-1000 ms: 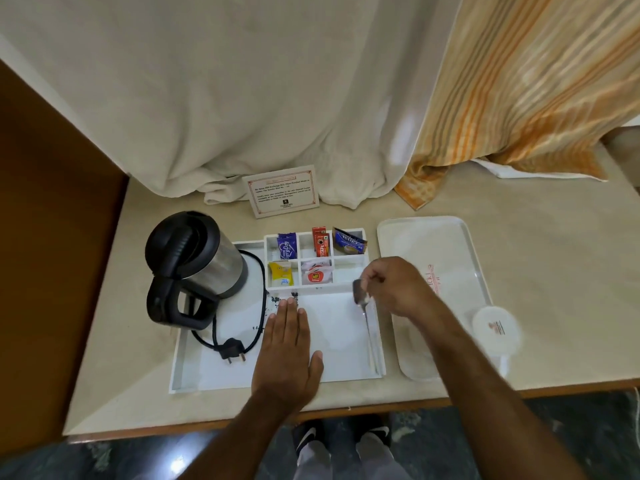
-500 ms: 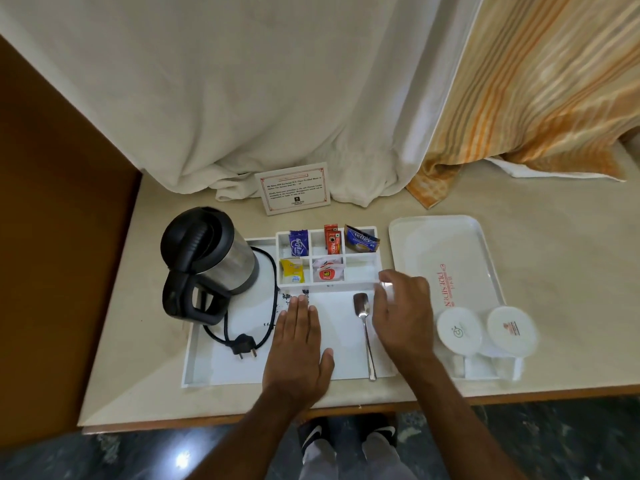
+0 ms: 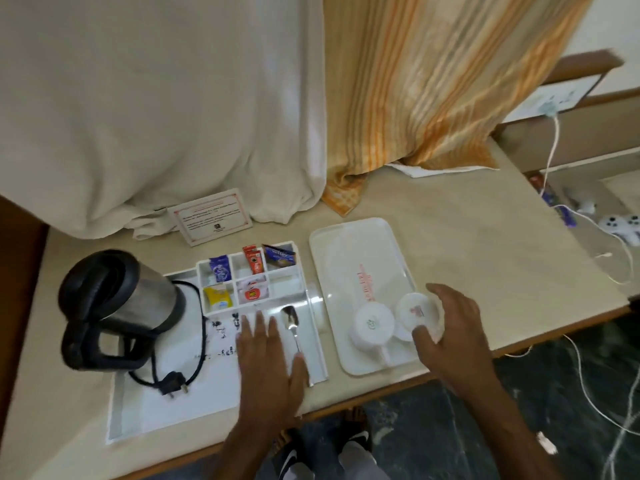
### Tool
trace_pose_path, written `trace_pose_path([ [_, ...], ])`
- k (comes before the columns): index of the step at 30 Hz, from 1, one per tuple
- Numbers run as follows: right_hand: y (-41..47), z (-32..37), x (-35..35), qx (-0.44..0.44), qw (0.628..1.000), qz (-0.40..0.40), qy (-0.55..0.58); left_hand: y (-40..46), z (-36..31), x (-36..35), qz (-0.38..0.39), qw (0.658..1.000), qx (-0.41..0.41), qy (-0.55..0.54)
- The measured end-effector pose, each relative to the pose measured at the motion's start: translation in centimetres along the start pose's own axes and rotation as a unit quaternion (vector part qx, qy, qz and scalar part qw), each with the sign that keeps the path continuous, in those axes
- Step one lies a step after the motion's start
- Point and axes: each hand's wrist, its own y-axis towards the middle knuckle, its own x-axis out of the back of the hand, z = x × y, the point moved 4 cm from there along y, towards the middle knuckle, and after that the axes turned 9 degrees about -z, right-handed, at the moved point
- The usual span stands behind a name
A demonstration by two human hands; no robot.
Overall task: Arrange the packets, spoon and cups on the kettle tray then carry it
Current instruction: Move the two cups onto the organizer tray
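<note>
The two white cups sit upside down on the near end of the plain serving tray (image 3: 360, 258), which lies on the tabletop (image 3: 485, 230) just to the right of the kettle tray (image 3: 173, 407): the left cup (image 3: 372, 325) and the right cup (image 3: 417, 311) stand side by side, close enough that I cannot tell whether they touch. The right hand (image 3: 450, 327) is the nearer one by far; it cups the right cup from its right and near side, fingers (image 3: 424, 336) spread and curved around the base, seemingly touching but not clearly clamped (motion blur hides the contact). The left hand (image 3: 266, 358) lies flat, fingers extended and holding nothing, on the near floor of the kettle tray, just left of the spoon (image 3: 292, 327), whose long axis runs near to far with the bowl at the far end. The packets (image 3: 252, 268) already stand in the divider compartments at the far side, beside the kettle (image 3: 117, 306). The coming move likely carries the cups leftward across the gap between the two trays, onto the open floor near the spoon.
</note>
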Motion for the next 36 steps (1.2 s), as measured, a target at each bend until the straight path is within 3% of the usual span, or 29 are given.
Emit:
trace_pose_path([
  [2,-1.2,-2.5,-1.4,-0.058,0.993,0.095,0.030,-0.1,-4.8,-1.5,0.033,0.995,-0.026,-0.095],
  [4,-2.0,-3.5,-2.7,-0.076,0.987,0.126,0.064,0.1,-8.4,-3.3,0.075,0.982,-0.008,-0.173],
  [8,-2.3,-3.7,-4.3,-0.084,0.987,0.097,0.096,1.4,-11.7,-5.4,0.090,0.957,0.093,-0.261],
  [13,-0.8,-2.0,-3.4,-0.088,0.988,0.025,0.126,2.4,-11.4,-4.4,0.037,0.960,0.109,-0.256],
  [18,-1.5,3.3,-2.9,-0.079,0.986,-0.005,0.143,2.2,-8.0,1.8,-0.041,0.964,0.089,-0.247],
  [24,-5.1,12.3,-8.6,0.007,0.987,0.084,0.136,0.8,1.1,9.6,-0.118,0.971,0.102,-0.180],
  [30,-8.3,14.3,-14.9,-0.004,0.985,0.143,0.100,-0.3,6.9,10.2,-0.096,0.970,0.129,-0.180],
  [36,-8.3,14.5,-16.6,-0.020,0.979,0.181,0.093,-0.9,7.2,8.2,-0.061,0.969,0.128,-0.202],
])
